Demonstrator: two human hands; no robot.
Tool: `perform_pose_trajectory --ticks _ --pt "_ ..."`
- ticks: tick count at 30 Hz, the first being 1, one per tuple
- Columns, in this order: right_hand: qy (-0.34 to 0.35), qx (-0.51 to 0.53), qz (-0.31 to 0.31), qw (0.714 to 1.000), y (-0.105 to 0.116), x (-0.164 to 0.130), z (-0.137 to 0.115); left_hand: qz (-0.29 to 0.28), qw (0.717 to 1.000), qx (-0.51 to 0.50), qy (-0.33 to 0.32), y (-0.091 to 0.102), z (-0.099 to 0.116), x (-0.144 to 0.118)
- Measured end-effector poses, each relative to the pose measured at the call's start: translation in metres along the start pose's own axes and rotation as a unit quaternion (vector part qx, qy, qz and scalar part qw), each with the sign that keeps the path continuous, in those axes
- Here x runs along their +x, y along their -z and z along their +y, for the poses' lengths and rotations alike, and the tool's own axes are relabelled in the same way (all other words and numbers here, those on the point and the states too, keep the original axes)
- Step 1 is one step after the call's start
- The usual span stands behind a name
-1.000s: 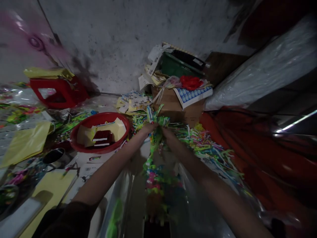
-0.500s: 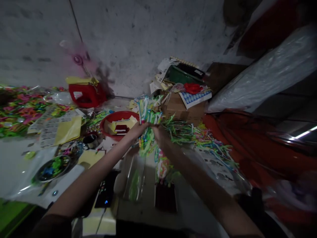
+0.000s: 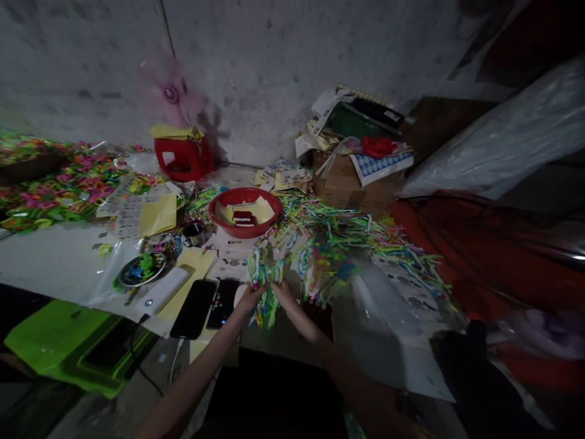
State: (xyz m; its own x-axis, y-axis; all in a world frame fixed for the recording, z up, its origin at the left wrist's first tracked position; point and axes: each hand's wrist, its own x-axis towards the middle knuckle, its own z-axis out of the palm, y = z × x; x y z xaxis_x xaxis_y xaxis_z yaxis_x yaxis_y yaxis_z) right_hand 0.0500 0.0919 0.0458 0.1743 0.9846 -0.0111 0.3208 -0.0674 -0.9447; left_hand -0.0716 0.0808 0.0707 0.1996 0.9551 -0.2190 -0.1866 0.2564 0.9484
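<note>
Dim room, stained grey wall (image 3: 283, 55)

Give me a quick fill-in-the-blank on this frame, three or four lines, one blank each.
1. Both hands, left hand and right hand, hold one bundle of colourful strips between them, in front of the ____ bowl.
2. The two phones lie to the ____ of the hands.
3. The cardboard box stands to the ____ of that bowl.
4. The small fan by the wall is ____ in colour.

Missing words: red; left; right; pink
</note>
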Motion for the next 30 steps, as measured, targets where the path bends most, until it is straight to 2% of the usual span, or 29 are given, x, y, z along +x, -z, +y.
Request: perform_pose_trajectory --ticks 4,11,13,15,18,21,24,27,30 --pt "-0.024 -0.031 0.004 0.999 0.004 0.01 0.007 0.002 1.0 0.006 -0.024 -0.002 -0.01 0.006" --pt "-0.03 -0.102 0.018 0.994 0.013 0.0 0.013 0.047 0.994 0.092 -0.046 0.005 -0.029 0.005" --pt "-0.018 -0.167 0.037 0.985 0.01 -0.004 0.016 0.063 0.988 0.127 -0.057 0.009 -0.033 0.004" --pt "0.03 -0.23 0.055 0.971 0.01 -0.009 0.022 0.083 0.981 0.161 -0.072 0.012 -0.034 0.003" --pt "0.169 -0.305 0.037 0.937 0.019 -0.021 0.037 0.095 0.968 0.208 -0.099 0.018 -0.035 -0.001" --pt "0.286 -0.396 -0.031 0.872 0.035 -0.033 0.057 0.087 0.956 0.247 -0.129 0.024 -0.037 -0.006" --pt "0.357 -0.467 -0.084 0.805 0.049 -0.039 0.069 0.09 0.945 0.276 -0.151 0.028 -0.039 -0.01" --pt "0.419 -0.492 -0.083 0.758 0.059 -0.041 0.064 0.103 0.935 0.297 -0.166 0.028 -0.039 -0.009" --pt "0.469 -0.477 -0.062 0.741 0.068 -0.045 0.043 0.115 0.927 0.312 -0.172 0.029 -0.035 -0.007"
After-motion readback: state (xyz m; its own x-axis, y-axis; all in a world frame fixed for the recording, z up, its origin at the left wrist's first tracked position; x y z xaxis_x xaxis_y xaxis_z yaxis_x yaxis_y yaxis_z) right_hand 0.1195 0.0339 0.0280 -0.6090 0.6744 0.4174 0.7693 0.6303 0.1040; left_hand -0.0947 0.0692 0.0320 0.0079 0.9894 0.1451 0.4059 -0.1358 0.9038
